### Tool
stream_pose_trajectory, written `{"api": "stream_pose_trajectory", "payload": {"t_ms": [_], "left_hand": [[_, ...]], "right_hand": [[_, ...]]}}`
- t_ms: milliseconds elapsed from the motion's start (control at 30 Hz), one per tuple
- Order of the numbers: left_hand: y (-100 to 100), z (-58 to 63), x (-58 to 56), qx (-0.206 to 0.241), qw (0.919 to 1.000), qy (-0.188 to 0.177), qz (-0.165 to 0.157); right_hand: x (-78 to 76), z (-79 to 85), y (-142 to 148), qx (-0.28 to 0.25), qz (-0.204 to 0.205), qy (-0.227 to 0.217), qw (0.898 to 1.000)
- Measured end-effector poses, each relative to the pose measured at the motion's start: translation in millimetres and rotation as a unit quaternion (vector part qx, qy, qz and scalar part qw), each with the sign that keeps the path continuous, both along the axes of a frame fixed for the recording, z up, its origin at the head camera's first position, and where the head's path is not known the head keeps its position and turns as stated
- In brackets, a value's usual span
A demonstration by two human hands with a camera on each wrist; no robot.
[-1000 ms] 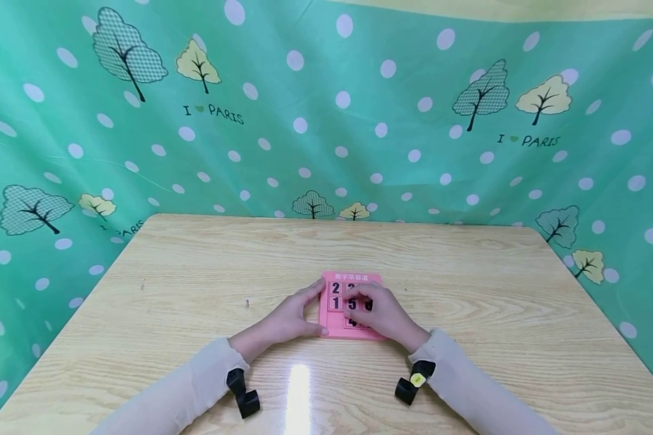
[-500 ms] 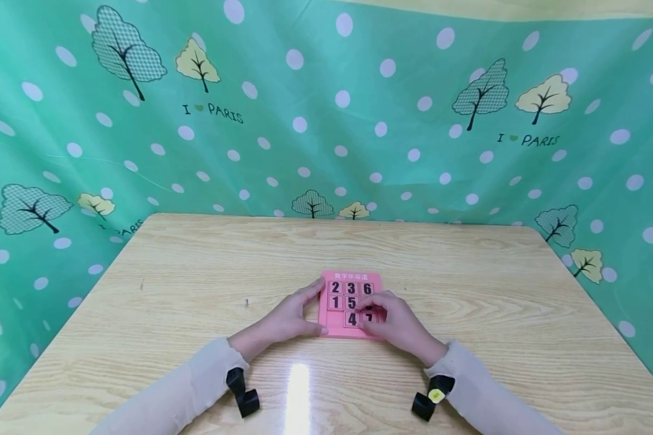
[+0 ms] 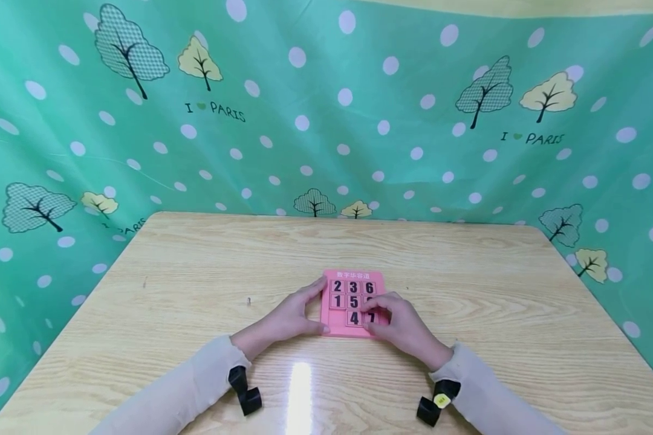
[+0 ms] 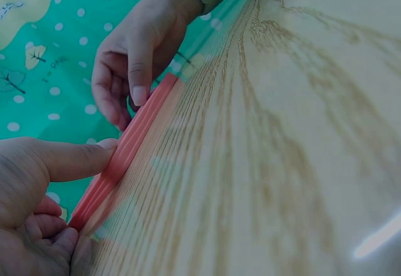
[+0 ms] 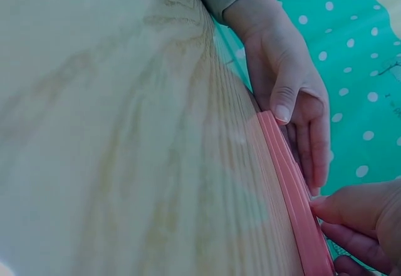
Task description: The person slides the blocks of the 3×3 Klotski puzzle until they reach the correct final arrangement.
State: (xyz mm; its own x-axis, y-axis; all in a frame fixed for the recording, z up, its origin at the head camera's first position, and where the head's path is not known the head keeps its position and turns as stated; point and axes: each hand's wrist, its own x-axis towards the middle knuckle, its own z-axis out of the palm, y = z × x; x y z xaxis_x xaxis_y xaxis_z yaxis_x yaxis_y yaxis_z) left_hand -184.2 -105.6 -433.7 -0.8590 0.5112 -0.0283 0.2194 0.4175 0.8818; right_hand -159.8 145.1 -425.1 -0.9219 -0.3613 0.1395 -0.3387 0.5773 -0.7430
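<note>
A pink sliding number puzzle (image 3: 337, 330) lies flat on the table. Black numerals mark its tiles; 2, 3, 6, 1, 5, 4 and 7 are readable, and an unfilled slot shows at the lower left. My left hand (image 3: 287, 315) holds the puzzle's left side, thumb at the near corner and index finger at the far one. Over the right part of the board, my right hand (image 3: 405, 326) has its index fingertip by the 5 tile (image 3: 354, 301) and its thumb by the 7 tile (image 3: 373, 318). That hand partly covers the tile between 6 and 7.
The light wood table (image 3: 223, 254) extends around the puzzle, with a bright light reflection on its near part. Behind it hangs a green dotted curtain (image 3: 326, 109) with printed trees. Each wrist wears a black camera mount (image 3: 245, 391).
My right hand has shifted right and slightly nearer, uncovering the 3, 6, 4 and 7 tiles. The left hand stays on the puzzle's left side, and the lower-left slot is unchanged.
</note>
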Motion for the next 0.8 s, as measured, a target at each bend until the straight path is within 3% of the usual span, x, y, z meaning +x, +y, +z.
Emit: {"api": "stream_pose_trajectory", "payload": {"t_ms": [400, 800], "left_hand": [[0.4, 1.1, 0.6, 0.022, 0.9997, -0.007, 0.003], [-0.3, 1.8, 0.7, 0.004, 1.0000, -0.004, 0.001]], "right_hand": [[0.0, 0.0, -3.0, 0.009, -0.013, 0.007, 1.000], [-1.8, -3.9, -8.2, 0.003, 0.006, 0.024, 1.000]]}}
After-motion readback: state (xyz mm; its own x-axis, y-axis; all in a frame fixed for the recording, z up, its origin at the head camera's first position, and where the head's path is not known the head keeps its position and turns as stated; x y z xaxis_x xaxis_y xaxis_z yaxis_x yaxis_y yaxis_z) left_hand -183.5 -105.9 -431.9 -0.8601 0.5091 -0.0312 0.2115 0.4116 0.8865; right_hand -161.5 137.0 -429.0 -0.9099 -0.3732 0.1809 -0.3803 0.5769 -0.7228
